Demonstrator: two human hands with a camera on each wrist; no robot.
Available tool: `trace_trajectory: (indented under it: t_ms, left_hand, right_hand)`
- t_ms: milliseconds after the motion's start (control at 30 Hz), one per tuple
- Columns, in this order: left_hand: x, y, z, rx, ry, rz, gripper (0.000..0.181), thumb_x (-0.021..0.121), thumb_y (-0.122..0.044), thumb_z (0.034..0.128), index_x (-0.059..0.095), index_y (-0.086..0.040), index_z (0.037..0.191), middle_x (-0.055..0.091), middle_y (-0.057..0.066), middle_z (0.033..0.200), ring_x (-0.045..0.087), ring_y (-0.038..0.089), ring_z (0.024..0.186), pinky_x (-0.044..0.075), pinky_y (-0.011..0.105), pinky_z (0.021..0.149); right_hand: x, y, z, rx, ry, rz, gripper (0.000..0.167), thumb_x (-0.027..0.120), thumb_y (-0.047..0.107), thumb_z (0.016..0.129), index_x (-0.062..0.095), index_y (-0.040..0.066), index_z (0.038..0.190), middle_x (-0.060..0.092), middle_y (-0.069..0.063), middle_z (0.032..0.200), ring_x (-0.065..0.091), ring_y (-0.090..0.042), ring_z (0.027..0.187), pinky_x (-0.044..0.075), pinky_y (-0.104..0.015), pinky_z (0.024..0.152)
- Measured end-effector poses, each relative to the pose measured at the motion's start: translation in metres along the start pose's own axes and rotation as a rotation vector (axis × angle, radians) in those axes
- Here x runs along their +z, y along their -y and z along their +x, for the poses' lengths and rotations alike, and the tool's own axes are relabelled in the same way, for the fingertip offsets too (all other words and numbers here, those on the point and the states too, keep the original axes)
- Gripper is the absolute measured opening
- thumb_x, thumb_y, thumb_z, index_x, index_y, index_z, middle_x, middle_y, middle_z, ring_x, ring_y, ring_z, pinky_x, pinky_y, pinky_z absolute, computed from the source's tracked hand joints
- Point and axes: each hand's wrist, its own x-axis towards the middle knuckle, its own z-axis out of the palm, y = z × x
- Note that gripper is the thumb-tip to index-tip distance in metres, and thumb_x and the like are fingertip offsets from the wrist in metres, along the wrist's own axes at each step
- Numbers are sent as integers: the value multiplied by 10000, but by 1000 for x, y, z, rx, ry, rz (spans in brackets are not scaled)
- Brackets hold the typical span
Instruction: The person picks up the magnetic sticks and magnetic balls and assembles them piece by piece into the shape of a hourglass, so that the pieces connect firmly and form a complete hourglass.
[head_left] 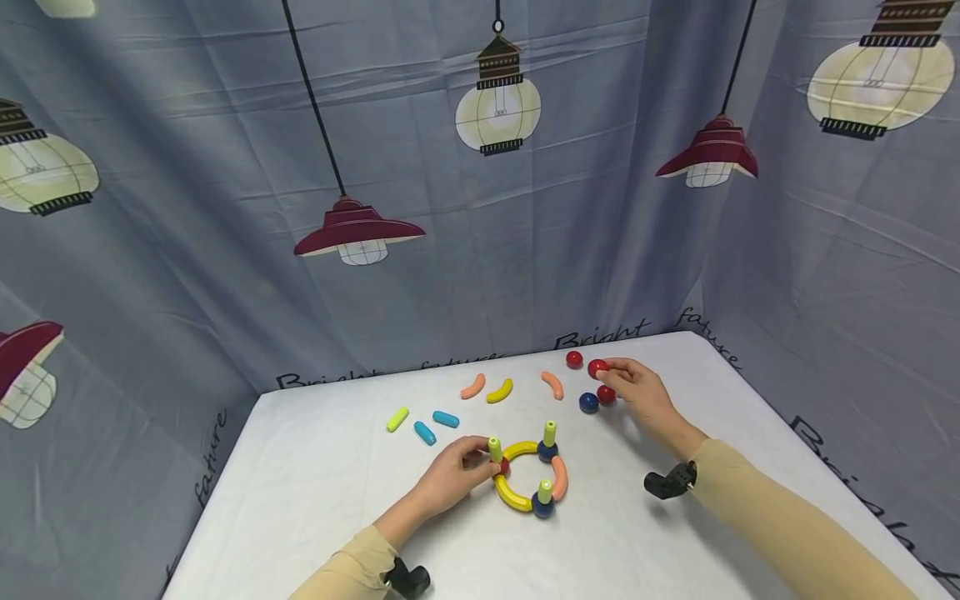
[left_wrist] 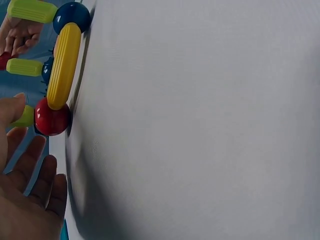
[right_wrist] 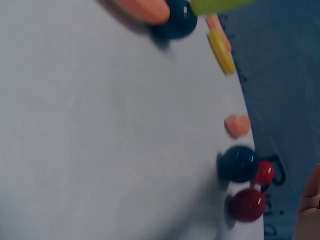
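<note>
On the white table stands a ring of toy building pieces, with two yellow curved bars (head_left: 514,495), an orange curved bar (head_left: 559,478), two blue balls (head_left: 543,506) and one red ball (head_left: 502,467). Short light green sticks stand upright from its balls. My left hand (head_left: 453,477) pinches the green stick (head_left: 495,449) above the ring's red ball; the left wrist view shows its other fingers spread below. Farther back, my right hand (head_left: 641,394) holds a loose red ball (head_left: 597,368) between thumb and fingers. In the right wrist view only part of that hand (right_wrist: 309,205) appears.
Near my right hand lie two more red balls (head_left: 573,359) and a blue ball (head_left: 588,402). Loose orange bars (head_left: 552,385), a yellow bar (head_left: 499,391), blue sticks (head_left: 446,419) and a green stick (head_left: 397,419) lie behind the ring. A curtain (head_left: 480,275) hangs behind the table.
</note>
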Motion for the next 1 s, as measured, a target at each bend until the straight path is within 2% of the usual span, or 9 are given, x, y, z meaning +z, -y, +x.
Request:
trace_trajectory:
  t_ms: [133,300,367,633,833,1000]
  left_hand:
    - [0,-4,-2,-9,-15,-35,463,702,-427,970,635,-178,1354,624,-55,1282,588,201,1198,479,455,1036]
    - [2,-8,-3,7,-45,-77,410,683,-387,989,642,-181,1341,626,-57,1275,580,202,1211,469,448,1057]
    - [2,-9,-4,4,-63,-89,385,682,-382,990,649,-194,1323,630,-64,1264,582,194,1203,473,444,1053]
    - [5,-10,-3,1,-111,-140,310,689,-397,985,666,-222,1240,649,-96,1191,594,155,1158,455,457,1067]
    - [7,-10,0,23,-131,-143,345,674,-398,995,664,-188,1268,654,-80,1183,597,158,1142,463,466,1055]
    - [8,-12,1,37,-135,-149,349,665,-377,1004,672,-142,1262,666,-73,1163,600,171,1137,473,466,1040]
  right_hand:
    - [14,17,-7,-19,66,2,613,693,461,969,550,40,1391,656,-149,1273,568,-361,1128,513,-420,911]
    - [31,32,-15,-67,180,8,556,744,457,932,622,95,1336,682,-78,1240,599,-245,1149,483,-453,974]
    - [38,37,-19,-96,220,-4,537,757,440,925,635,109,1330,688,-74,1228,608,-250,1151,476,-468,979]
    - [62,51,-31,-187,294,-156,453,775,356,926,663,155,1317,675,-36,1195,603,-236,1045,528,-378,872]
    - [73,56,-34,-257,371,-202,374,776,324,925,683,171,1253,674,10,1091,586,-210,991,497,-353,839]
    - [82,59,-34,-312,459,-242,309,755,292,942,700,179,1224,668,44,1029,580,-196,975,493,-368,859]
